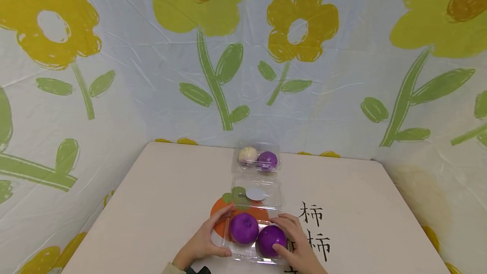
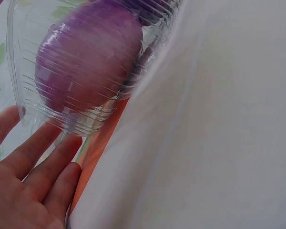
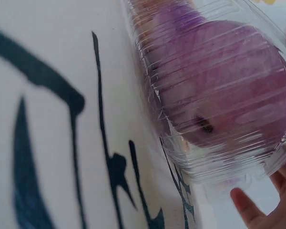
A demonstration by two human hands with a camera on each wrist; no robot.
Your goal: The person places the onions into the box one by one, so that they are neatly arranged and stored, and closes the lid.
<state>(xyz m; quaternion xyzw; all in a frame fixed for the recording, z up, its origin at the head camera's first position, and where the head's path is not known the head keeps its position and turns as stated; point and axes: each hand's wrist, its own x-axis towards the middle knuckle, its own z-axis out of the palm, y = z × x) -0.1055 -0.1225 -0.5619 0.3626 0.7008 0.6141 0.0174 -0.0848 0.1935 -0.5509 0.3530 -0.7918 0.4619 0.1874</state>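
An open clear plastic clamshell box [image 1: 249, 257] lies near the table's front edge, its lid [image 1: 274, 198] folded back. Two purple onions sit side by side in it: the left onion [image 1: 244, 228] and the right onion [image 1: 272, 241]. My left hand [image 1: 205, 238] holds the box's left end, thumb at the near corner and fingers towards the far side; some fingertips touch its wall in the left wrist view. My right hand [image 1: 296, 244] grips the right onion, thumb on its near side and fingers around the far side. The right wrist view shows this onion [image 3: 229, 86] through the ribbed plastic.
Farther back stands another clear box [image 1: 239, 171] with a pale onion [image 1: 248, 155] and a purple onion [image 1: 267, 161]. The tablecloth [image 1: 171, 189] carries a printed orange persimmon [image 1: 217, 212] and black characters [image 1: 319, 244]. Flowered cloth [image 1: 243, 75] walls the table in.
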